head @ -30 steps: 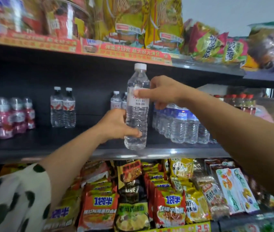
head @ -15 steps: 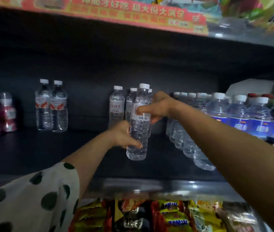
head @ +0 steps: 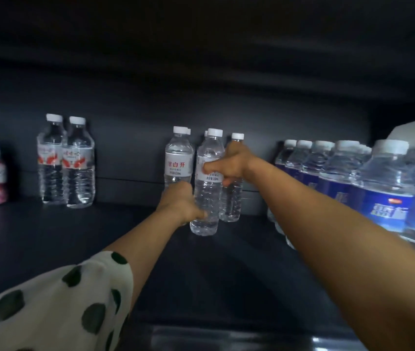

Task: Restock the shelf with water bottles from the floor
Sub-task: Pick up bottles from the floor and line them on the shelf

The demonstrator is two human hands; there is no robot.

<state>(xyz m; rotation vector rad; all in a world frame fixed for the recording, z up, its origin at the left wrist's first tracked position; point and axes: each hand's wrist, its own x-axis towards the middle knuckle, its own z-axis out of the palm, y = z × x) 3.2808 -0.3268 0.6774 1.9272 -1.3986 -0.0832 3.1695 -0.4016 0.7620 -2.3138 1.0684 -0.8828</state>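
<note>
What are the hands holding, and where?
One water bottle: the right hand grips its label, the left hand grips near its base.

A clear water bottle [head: 207, 183] is held upright on the dark shelf [head: 74, 239] by 2 hands: its lower body is gripped by the left hand [head: 180, 206] and its white label is pinched by the right hand [head: 229, 164]. Matching bottles [head: 179, 158] are seen just behind it. Blue-labelled bottles [head: 373, 193] are ranked at right, and 2 red-labelled bottles [head: 66, 160] at left.
</note>
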